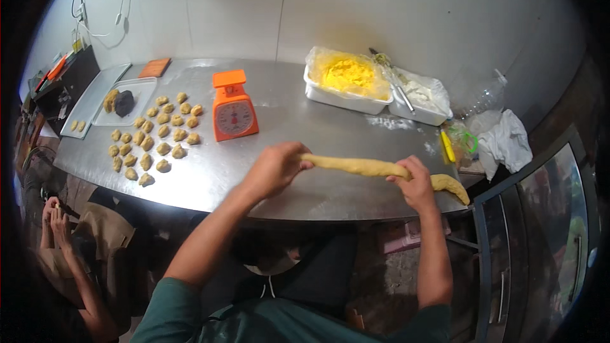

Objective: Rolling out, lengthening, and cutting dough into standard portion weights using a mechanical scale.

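A long rope of yellowish dough (pixel 355 165) stretches between my two hands over the steel table. My left hand (pixel 281 166) grips its left end, while my right hand (pixel 413 183) is closed around it toward the right. Beyond my right hand, a thick curved length of dough (pixel 449 187) rests at the table's right corner; my hand hides whether the two join. To the left of my left hand stands an orange dial scale (pixel 234 107) with its top platform bare. Many small dough pieces (pixel 163 131) lie spread over the left part of the table.
At the back stand a white tub of yellow crumbly filling (pixel 350 76) and a tub of white flour (pixel 419 95). A yellow-handled tool (pixel 448 146) lies near plastic bags (pixel 505 143). Far left, a tray (pixel 102 116) holds a dark lump (pixel 124 103). Another person's hands (pixel 58 219) work at lower left.
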Demonstrator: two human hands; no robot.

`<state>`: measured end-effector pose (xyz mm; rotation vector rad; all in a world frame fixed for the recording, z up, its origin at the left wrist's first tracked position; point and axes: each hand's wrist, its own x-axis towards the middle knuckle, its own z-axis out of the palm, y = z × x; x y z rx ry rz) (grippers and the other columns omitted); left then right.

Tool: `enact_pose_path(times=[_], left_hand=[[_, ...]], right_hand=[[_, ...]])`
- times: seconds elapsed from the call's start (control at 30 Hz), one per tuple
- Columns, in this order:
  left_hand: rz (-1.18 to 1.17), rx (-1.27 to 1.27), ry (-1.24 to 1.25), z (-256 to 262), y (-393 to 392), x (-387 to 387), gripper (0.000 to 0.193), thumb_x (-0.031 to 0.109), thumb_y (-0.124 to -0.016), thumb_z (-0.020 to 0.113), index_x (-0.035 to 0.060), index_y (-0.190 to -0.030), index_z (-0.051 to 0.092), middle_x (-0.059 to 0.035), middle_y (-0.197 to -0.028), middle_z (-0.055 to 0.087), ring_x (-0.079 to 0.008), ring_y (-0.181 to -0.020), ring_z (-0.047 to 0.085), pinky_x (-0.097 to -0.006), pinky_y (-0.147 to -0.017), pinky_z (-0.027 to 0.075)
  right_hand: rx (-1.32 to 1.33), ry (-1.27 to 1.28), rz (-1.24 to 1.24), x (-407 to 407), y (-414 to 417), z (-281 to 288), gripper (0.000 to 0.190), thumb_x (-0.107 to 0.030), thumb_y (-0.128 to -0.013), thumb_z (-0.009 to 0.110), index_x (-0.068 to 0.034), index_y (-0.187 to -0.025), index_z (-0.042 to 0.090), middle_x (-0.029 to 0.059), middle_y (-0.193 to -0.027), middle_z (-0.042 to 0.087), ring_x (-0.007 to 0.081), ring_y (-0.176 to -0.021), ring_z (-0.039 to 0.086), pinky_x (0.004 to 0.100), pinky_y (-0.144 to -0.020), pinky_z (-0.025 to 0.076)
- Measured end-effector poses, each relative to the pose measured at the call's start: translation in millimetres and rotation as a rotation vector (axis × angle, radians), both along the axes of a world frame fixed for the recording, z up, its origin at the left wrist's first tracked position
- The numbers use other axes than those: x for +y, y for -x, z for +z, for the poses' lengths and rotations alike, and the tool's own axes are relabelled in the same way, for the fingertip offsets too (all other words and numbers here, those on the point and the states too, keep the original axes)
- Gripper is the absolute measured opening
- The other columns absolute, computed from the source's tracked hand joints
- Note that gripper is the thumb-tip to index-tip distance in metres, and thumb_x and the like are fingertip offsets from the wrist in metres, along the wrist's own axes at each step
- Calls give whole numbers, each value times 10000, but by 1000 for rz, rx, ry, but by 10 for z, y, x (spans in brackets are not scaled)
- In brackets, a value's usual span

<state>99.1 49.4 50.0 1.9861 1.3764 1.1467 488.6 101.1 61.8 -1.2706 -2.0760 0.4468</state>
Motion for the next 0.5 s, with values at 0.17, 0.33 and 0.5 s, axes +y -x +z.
enact_pose_path(times=[0.17, 0.33, 0.5], left_hand=[[-24, 334, 65, -101, 426, -233, 317, 272, -1002, 845, 69, -1234, 771, -173, -1182, 735, -373, -1088, 710, -470, -963, 570], [179, 571, 34, -401, 453, -567, 654, 298, -1006, 824, 107, -1585, 589, -192, -1535, 570, -411, -1485, 506, -575, -1251, 396], [42, 593, -151, -515, -72, -547, 723, 415, -1113, 673, 32, -1689, 462, -208, -1755, 454, -401, -1645, 408, -560, -1345, 301]], right_hand=[[-198, -126, 53, -226, 223, -105, 389, -274, -852, 959, -53, -1113, 774, 107, -1077, 677, 362, -1091, 644, 484, -964, 532], [-269, -159, 60, -458, 372, -107, 569, -329, -932, 890, -45, -1389, 704, 169, -1352, 682, 398, -1299, 622, 525, -1140, 493], [-343, -196, 201, -553, 1010, -475, 562, -416, -1091, 704, -13, -1481, 666, 204, -1588, 628, 414, -1520, 542, 580, -1278, 394]])
